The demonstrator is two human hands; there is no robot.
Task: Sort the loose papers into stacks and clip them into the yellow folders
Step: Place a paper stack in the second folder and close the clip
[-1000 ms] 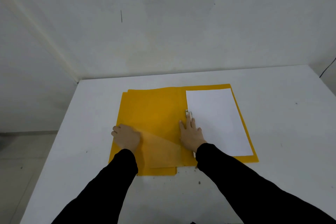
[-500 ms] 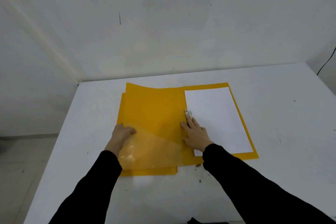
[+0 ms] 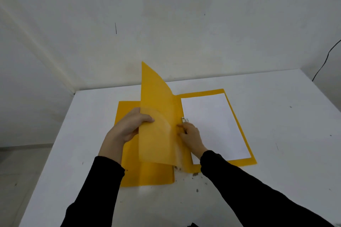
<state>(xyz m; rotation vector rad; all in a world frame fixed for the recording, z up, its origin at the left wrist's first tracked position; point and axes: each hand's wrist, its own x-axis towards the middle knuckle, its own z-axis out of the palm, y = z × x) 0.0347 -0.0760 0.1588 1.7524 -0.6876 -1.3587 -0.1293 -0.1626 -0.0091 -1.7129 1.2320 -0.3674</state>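
An open yellow folder (image 3: 238, 116) lies on the white table (image 3: 286, 134), with a stack of white paper (image 3: 214, 125) on its right half. A metal clip (image 3: 185, 120) sits at the paper's left edge by the spine. My left hand (image 3: 129, 125) grips the folder's translucent yellow front cover (image 3: 156, 112) and holds it lifted, standing nearly upright. My right hand (image 3: 190, 136) rests on the paper's left edge just below the clip, fingers partly behind the raised cover. Another yellow folder (image 3: 145, 175) lies flat underneath on the left.
The table stands in a corner between two white walls; its far edge meets the wall and the left edge drops to the floor. A black cable (image 3: 324, 62) hangs at the right wall. Small dark specks (image 3: 195, 176) dot the table near the folder's front edge.
My left hand has lifted the front cover from lying flat on the left to standing nearly upright, swinging toward the right. My right hand has stayed by the clip.
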